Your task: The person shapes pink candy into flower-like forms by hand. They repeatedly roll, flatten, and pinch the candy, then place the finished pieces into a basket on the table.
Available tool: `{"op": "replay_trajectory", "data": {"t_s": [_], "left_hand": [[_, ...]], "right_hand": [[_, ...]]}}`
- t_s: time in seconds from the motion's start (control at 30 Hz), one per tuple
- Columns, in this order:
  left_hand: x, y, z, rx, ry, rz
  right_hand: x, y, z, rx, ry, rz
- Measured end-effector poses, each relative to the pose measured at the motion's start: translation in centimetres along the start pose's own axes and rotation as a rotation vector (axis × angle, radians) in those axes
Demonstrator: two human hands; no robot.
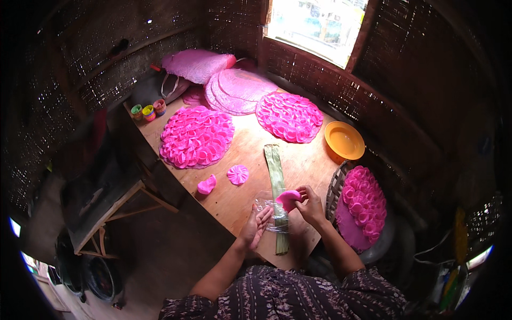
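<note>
Right hand (pixel 311 205) pinches a pink wafer (pixel 288 198); left hand (pixel 256 225) lies open on clear plastic wrap (pixel 266 205) — thin wafer could crack if squeezed.

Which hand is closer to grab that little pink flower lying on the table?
Probably the left hand. The pink flower lies up and to the left of it, and the right hand is farther away, fingers already pinching a pink piece.

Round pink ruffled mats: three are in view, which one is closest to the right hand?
The one at the person's right, resting on a woven basket off the table edge, just beside the right hand. The other two lie on the table's far part.
</note>
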State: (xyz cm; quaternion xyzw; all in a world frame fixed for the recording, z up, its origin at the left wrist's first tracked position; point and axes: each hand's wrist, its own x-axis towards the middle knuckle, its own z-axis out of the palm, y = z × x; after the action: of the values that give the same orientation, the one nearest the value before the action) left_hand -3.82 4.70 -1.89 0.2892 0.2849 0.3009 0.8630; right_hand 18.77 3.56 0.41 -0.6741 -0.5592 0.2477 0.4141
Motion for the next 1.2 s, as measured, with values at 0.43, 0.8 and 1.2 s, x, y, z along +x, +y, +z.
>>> {"op": "replay_trajectory", "data": {"t_s": [0.43, 0.8, 1.2], "left_hand": [[-2.2, 2.3, 4.4, -0.505, -0.052, 0.067], [-10.0, 1.1, 6.9, 0.026, -0.147, 0.317], [-10.1, -3.9, 2.5, 0.024, -0.133, 0.057]], "right_hand": [[-2.4, -8.8, 0.1, -0.038, -0.512, -0.564], [-9.4, -20.3, -0.8, 0.253, -0.274, -1.203], [-13.1, -18.5, 1.8, 0.175, -0.295, -1.064]]}}
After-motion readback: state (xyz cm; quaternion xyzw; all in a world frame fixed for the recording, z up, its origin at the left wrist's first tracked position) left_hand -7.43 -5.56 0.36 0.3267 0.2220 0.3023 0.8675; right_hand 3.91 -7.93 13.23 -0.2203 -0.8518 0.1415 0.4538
